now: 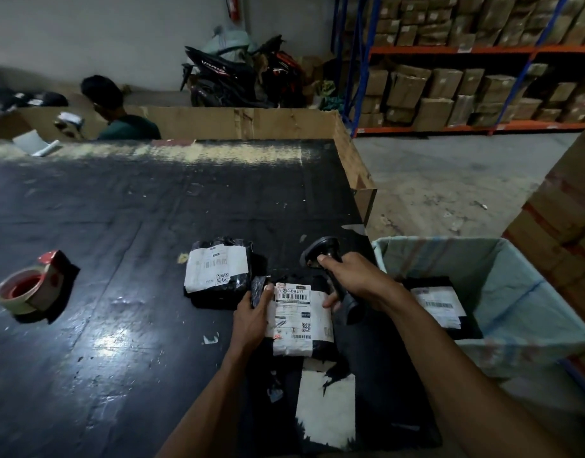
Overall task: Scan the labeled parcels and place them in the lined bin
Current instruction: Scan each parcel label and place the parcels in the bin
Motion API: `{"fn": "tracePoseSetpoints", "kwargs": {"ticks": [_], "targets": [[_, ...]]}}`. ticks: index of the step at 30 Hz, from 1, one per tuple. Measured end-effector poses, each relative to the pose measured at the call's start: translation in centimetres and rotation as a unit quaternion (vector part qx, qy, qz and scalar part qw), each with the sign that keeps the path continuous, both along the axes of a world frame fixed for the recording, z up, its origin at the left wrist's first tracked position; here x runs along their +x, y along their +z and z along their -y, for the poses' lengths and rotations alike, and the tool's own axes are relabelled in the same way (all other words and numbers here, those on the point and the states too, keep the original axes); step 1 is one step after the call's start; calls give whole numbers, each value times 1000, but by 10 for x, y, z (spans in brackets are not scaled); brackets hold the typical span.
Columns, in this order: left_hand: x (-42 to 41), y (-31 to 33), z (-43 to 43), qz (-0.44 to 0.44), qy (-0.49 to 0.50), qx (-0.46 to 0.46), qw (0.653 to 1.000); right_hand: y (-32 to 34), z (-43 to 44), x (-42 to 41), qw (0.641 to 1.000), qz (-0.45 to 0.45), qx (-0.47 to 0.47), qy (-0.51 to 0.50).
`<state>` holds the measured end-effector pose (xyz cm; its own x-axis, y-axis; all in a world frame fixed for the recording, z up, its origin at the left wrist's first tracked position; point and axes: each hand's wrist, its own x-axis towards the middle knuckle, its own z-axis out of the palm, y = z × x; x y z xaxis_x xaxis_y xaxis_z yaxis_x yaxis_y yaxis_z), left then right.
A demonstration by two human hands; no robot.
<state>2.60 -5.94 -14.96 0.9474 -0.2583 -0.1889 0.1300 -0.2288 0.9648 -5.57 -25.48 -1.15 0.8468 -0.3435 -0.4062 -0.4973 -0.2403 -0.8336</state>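
Holding a black plastic parcel with a white shipping label (301,325) at the near right of the black tabletop (119,226), label side up. Long axis runs away from the person, tilted slightly; the printed code line sits at the far end and the barcode strip at the near end, so the label reads upright from here.

Left hand (251,314): fingers curled round the parcel's left edge, thumb on the label's upper corner. Right hand (355,280): wrapped round the handle of a black handheld barcode scanner (326,251), thumb on top; scanner head is at the far end, above the parcel's far right corner, and the handle slants back toward the person. Which way the scan window faces: cannot tell.

Surroundings:
- second black labelled parcel (218,272) flat on the table, just beyond and left of the held one
- third black parcel with a blank white patch (326,411) nearest the person, partly under the held one
- bin lined with pale green plastic (529,292) right of the table, near the right forearm; one labelled black parcel (438,304) lies inside
- red tape dispenser with a tape roll (31,287) far left on the table, well apart

Behind the table: cardboard wall (251,122), a seated person in a green shirt (126,125), a parked motorbike (238,77), racks of brown cartons (466,90)
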Motion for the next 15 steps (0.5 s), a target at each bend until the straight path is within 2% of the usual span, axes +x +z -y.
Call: {"fn": "tracePoseSetpoints", "kwargs": {"ticks": [4, 9, 11, 15], "targets": [[3, -3, 1, -7, -4, -1, 1000, -35, 37, 29, 995, 60, 8, -84], [2, 4, 1, -58, -6, -64, 996, -91, 63, 61, 993, 50, 8, -106], [2, 11, 3, -92, 2, -92, 992, -98, 61, 67, 994, 42, -16, -95], [0, 20, 4, -127, 39, -146, 980, -124, 55, 85, 991, -34, -125, -43]]}}
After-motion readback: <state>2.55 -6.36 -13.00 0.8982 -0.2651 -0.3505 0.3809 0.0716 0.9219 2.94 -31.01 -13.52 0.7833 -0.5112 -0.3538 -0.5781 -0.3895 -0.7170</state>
